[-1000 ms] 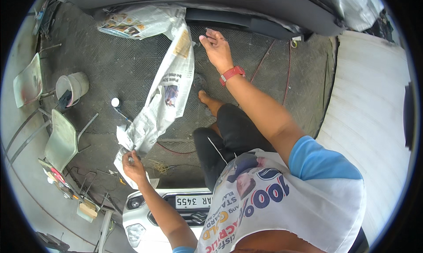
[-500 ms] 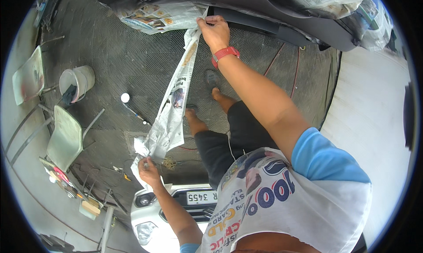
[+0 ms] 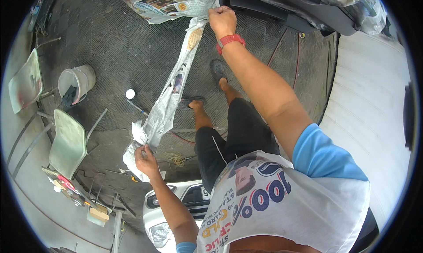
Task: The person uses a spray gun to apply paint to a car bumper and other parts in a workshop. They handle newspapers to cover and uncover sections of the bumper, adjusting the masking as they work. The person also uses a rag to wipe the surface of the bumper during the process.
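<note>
A long, creased strip of newspaper (image 3: 164, 114) stretches slantwise between my hands. Its lower end, bunched and crumpled, is pinched in my left hand (image 3: 146, 162). Up by the dark car panel (image 3: 257, 10), my right hand (image 3: 223, 21) has its fingers closed on the paper's edge, close to where the strip meets a newspaper covering (image 3: 174, 4). Part of that grip is hidden by the back of the hand. A red watch (image 3: 231, 40) circles my right wrist.
On the left stand a bucket (image 3: 77, 83) with a dark cloth and two worn chairs (image 3: 68, 143). A white-capped tool (image 3: 130, 94) lies on the floor. The front of a white car (image 3: 161, 228) is close behind me; red hoses (image 3: 277, 46) run along the floor to the right.
My right hand has shifted slightly up and right along the panel. My left hand has moved little, and the strip looks narrower. The view has shifted, and my feet have moved.
</note>
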Demonstrator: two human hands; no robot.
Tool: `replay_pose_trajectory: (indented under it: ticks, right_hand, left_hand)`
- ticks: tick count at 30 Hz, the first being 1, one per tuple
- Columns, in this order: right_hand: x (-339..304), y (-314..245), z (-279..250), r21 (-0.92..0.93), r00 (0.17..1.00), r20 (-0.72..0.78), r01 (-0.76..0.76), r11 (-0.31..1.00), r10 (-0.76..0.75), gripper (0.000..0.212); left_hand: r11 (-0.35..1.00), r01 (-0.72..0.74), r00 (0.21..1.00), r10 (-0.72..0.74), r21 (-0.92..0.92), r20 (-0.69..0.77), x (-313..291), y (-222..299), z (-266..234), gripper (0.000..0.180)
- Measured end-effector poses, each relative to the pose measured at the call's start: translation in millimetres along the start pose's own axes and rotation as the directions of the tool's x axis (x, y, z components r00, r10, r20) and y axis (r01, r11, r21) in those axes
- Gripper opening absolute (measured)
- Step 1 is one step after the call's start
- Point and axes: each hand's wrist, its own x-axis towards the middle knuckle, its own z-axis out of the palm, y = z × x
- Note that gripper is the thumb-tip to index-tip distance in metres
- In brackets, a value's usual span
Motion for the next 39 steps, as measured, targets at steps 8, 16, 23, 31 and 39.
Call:
replay_pose_trajectory:
  ticks: [8,16,23,31,39]
  right_hand:
    - [-29,34,34,0.051,0.999,0.042,0.002,0.999,-0.004,0.031]
    - [-39,75,80,0.094,0.987,0.156,-0.064,0.993,0.049,0.032]
    - [-42,95,110,0.166,0.971,0.22,-0.135,0.977,0.097,0.034]
    - [-35,111,115,0.228,0.93,0.336,-0.232,0.946,0.147,0.031]
    - [-11,111,48,0.285,0.896,0.427,-0.265,0.921,0.125,0.051]
  left_hand:
    - [0.997,0.029,0.999,-0.027,0.076,-0.038,-5,-58,11,0.016]
    - [0.983,0.112,0.993,-0.107,0.144,-0.042,-8,-90,40,0.019]
    - [0.969,0.159,0.987,-0.151,0.187,-0.059,-7,-86,47,0.02]
    - [0.953,0.176,0.983,-0.16,0.246,-0.085,0,-85,46,0.022]
    - [0.935,0.143,0.989,-0.119,0.326,-0.092,9,-67,16,0.02]
